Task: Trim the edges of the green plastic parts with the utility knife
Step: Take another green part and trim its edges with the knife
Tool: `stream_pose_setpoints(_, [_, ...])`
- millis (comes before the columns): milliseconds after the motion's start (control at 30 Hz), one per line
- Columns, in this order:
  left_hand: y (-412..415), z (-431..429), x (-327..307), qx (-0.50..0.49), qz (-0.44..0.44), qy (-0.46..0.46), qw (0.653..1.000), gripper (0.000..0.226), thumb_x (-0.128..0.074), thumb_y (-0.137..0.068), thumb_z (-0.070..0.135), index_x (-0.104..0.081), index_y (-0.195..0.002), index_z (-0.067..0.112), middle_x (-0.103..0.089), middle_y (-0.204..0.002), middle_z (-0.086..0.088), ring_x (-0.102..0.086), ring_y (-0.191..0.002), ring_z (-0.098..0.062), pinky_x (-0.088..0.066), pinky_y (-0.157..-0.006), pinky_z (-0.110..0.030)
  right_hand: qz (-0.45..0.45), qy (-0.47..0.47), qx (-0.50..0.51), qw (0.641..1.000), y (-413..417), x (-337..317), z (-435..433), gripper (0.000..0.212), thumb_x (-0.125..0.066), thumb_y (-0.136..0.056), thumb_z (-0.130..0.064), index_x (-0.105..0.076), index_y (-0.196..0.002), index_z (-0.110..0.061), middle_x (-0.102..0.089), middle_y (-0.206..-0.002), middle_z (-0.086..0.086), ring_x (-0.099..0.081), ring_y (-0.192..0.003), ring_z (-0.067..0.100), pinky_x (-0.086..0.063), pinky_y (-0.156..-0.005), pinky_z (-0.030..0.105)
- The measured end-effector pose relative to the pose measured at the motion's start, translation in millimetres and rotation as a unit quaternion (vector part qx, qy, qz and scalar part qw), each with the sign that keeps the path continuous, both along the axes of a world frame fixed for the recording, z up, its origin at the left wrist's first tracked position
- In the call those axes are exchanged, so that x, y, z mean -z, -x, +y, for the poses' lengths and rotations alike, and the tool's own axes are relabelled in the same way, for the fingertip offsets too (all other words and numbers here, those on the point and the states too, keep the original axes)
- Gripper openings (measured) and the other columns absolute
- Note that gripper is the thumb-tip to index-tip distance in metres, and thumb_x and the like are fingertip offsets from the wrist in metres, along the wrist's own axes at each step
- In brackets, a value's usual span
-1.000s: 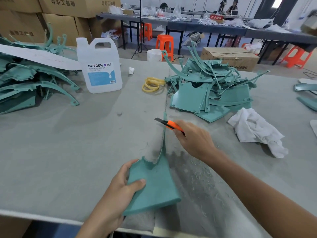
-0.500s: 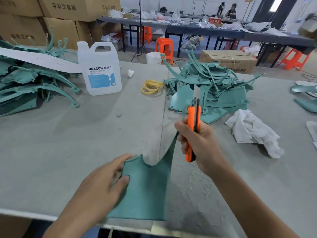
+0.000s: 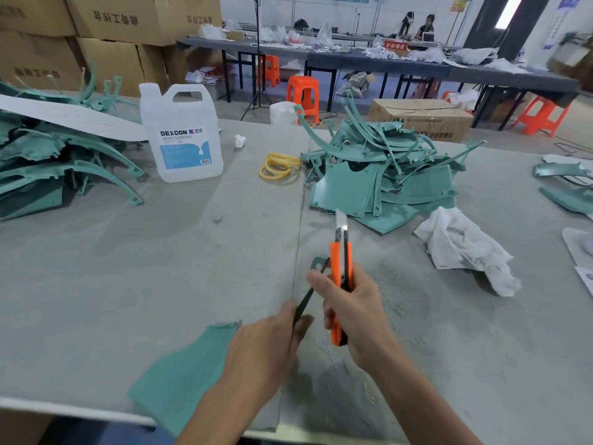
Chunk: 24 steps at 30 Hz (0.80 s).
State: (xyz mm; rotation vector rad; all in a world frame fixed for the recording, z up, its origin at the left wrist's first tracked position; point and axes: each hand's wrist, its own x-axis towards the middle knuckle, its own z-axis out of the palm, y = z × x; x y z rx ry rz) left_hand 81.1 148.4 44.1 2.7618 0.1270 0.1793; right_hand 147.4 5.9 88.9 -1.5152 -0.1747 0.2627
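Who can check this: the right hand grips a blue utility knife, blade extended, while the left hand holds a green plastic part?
Wrong colour: the head view shows the utility knife in the right hand is orange plastic, not blue. The rest holds.

I saw a white jug (image 3: 181, 133) standing on the grey table (image 3: 128, 268), with yellow bands (image 3: 279, 167) to its right and a crumpled white rag (image 3: 465, 248) farther right. Behind stood cardboard boxes (image 3: 112, 36), orange stools (image 3: 303, 94) and a tripod (image 3: 256, 59).
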Motion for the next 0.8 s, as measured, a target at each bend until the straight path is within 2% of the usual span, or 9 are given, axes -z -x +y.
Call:
stream_pose_setpoints(100, [4, 4, 0, 0.027, 0.001, -0.034, 0.999, 0.051, 0.01, -0.086, 0.07, -0.026, -0.092, 0.034, -0.04, -0.055, 0.007, -0.061, -0.06, -0.023, -0.031, -0.052, -0.033, 0.007, -0.011, 0.019, 1.0, -9, -3, -7, 0.033, -0.081, -0.083, -0.042, -0.068, -0.088, -0.012, -0.061, -0.068, 0.004, -0.051, -0.05, 0.016, -0.05, -0.048, 0.029])
stream_pose_setpoints(200, [1, 10, -2, 0.03, -0.004, -0.035, 0.999, 0.036, -0.012, -0.1, 0.061, -0.034, -0.093, 0.033, -0.055, -0.066, 0.006, -0.058, -0.062, -0.019, -0.033, -0.055, -0.031, 0.041, -0.005, 0.033, 0.999, -13, 1, -7, 0.03, -0.077, -0.089, -0.037, -0.069, -0.084, -0.008, -0.064, -0.069, 0.005, -0.053, -0.051, 0.014, -0.047, -0.047, 0.028])
stream_pose_setpoints(267, [-6, 9, -2, 0.023, -0.001, -0.018, 1.0, 0.027, -0.025, -0.104, 0.054, -0.037, -0.092, 0.033, -0.066, -0.084, 0.003, -0.065, -0.078, -0.023, -0.034, -0.061, -0.033, 0.072, -0.015, 0.034, 0.997, -13, 8, -5, 0.029, -0.077, -0.09, -0.035, -0.07, -0.086, -0.008, -0.065, -0.071, 0.006, -0.054, -0.053, 0.014, -0.045, -0.045, 0.028])
stream_pose_setpoints(400, [-18, -2, 0, 0.037, 0.012, 0.062, 0.997, 0.029, -0.022, -0.105, 0.054, -0.04, -0.1, 0.031, -0.068, -0.095, 0.0, -0.065, -0.088, -0.028, -0.042, -0.067, -0.037, 0.127, -0.015, 0.006, 0.992, -9, 21, -1, 0.031, -0.076, -0.091, -0.036, -0.069, -0.092, -0.006, -0.068, -0.074, 0.008, -0.055, -0.053, 0.015, -0.042, -0.044, 0.026])
stream_pose_setpoints(467, [-19, -5, 5, 0.035, -0.003, 0.043, 0.998, 0.027, -0.018, -0.105, 0.053, -0.035, -0.103, 0.032, -0.07, -0.09, -0.004, -0.066, -0.084, -0.033, -0.044, -0.065, -0.039, 0.104, 0.038, 0.003, 0.994, -10, 23, -6, 0.035, -0.074, -0.091, -0.042, -0.068, -0.094, -0.008, -0.071, -0.078, 0.009, -0.057, -0.054, 0.016, -0.045, -0.047, 0.03])
stream_pose_setpoints(533, [-19, -6, 10, 0.031, -0.023, 0.027, 0.999, 0.024, -0.016, -0.104, 0.053, -0.025, -0.093, 0.033, -0.069, -0.083, -0.005, -0.066, -0.077, -0.034, -0.039, -0.06, -0.038, 0.019, 0.158, 0.006, 0.987, -13, 20, -18, 0.037, -0.065, -0.094, -0.052, -0.065, -0.093, -0.015, -0.068, -0.081, 0.014, -0.058, -0.054, 0.019, -0.05, -0.05, 0.036])
stream_pose_setpoints(600, [-22, -9, 13, 0.029, -0.032, 0.002, 0.999, 0.028, -0.014, -0.103, 0.053, -0.028, -0.093, 0.031, -0.068, -0.08, -0.005, -0.066, -0.073, -0.033, -0.034, -0.059, -0.036, -0.073, 0.297, 0.005, 0.952, -15, 17, -34, 0.033, -0.051, -0.098, -0.059, -0.062, -0.095, -0.028, -0.067, -0.08, 0.008, -0.061, -0.059, 0.02, -0.053, -0.058, 0.044])
stream_pose_setpoints(700, [-27, -14, 18, 0.016, -0.035, -0.064, 0.997, 0.033, -0.018, -0.105, 0.05, -0.043, -0.109, 0.028, -0.07, -0.087, -0.006, -0.069, -0.078, -0.034, -0.033, -0.06, -0.036, -0.182, 0.452, -0.025, 0.873, -10, 16, -53, 0.023, -0.042, -0.101, -0.059, -0.054, -0.116, -0.046, -0.062, -0.072, -0.011, -0.06, -0.067, 0.009, -0.049, -0.062, 0.036])
stream_pose_setpoints(800, [-28, -17, 21, 0.016, -0.035, -0.113, 0.993, 0.03, -0.021, -0.106, 0.047, -0.043, -0.111, 0.028, -0.07, -0.088, -0.006, -0.069, -0.077, -0.033, -0.033, -0.06, -0.037, -0.25, 0.547, -0.045, 0.798, -4, 9, -57, 0.034, -0.037, -0.103, -0.059, -0.044, -0.134, -0.049, -0.065, -0.088, -0.012, -0.063, -0.079, 0.016, -0.048, -0.066, 0.035])
